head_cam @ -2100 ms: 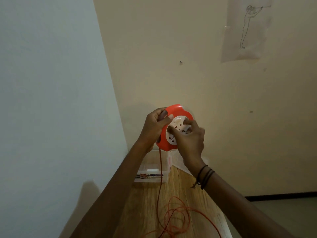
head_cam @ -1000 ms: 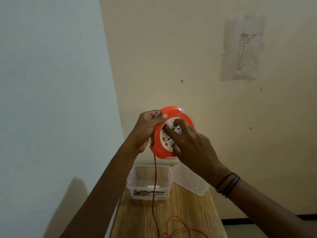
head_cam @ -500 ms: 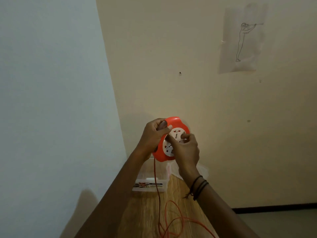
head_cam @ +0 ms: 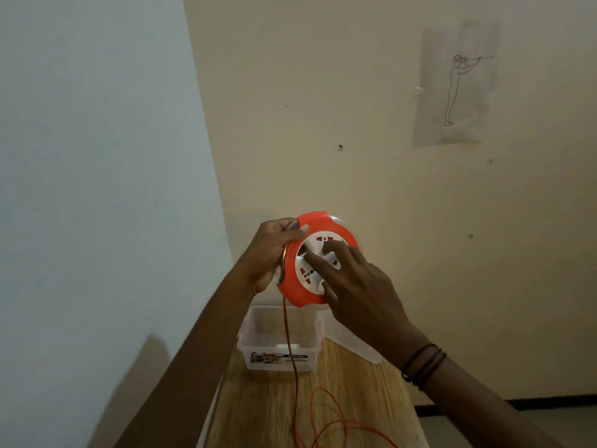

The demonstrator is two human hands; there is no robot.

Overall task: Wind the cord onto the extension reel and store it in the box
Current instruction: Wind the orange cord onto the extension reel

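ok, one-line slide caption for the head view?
Left hand grips the orange reel while the right hand turns its white hub, cord trailing past the open box.

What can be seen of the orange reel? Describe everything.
The reel is a round orange plastic disc with a white socket face, held up on edge above the open clear box. The left hand has a grip on its left rim; the right hand has fingers on the white face. An orange cord hangs from its lower left.
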